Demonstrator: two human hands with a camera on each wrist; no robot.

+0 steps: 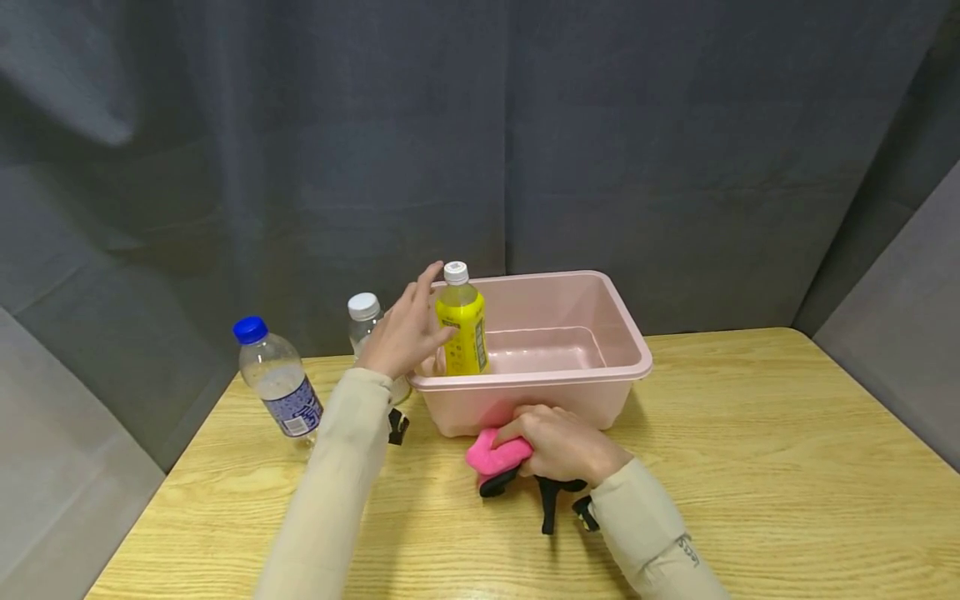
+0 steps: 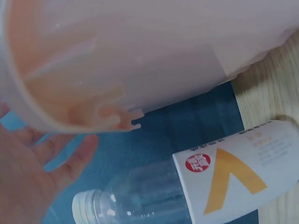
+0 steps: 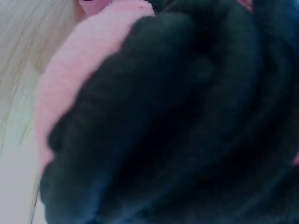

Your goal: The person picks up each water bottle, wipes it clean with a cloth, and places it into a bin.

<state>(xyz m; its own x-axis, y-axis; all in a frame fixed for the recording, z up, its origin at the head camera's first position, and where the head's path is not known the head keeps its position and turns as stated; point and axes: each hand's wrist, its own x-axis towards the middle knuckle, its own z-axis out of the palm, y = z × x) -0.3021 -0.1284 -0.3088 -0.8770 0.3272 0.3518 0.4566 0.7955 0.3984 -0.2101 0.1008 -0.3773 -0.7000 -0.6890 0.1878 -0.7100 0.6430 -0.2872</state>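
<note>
My left hand (image 1: 405, 333) is at the left end of a pink plastic bin (image 1: 536, 379), its fingers spread and its thumb reaching toward a yellow-labelled bottle (image 1: 467, 333). That bottle stands upright inside the bin and has a white cap. In the left wrist view, the fingers (image 2: 77, 161) lie by the bin's rim. In front of the bin, my right hand (image 1: 562, 437) grips a soft pink and black plush item (image 1: 498, 454), with black strips hanging below. Its fuzzy black folds (image 3: 154, 121) fill most of the right wrist view.
A clear bottle with a white cap (image 1: 364, 307) stands left of the bin, partly behind my left arm. Farther left is a bottle with a blue cap (image 1: 281, 383) and blue label. A dark curtain (image 1: 360, 167) hangs behind the wooden table (image 1: 750, 467).
</note>
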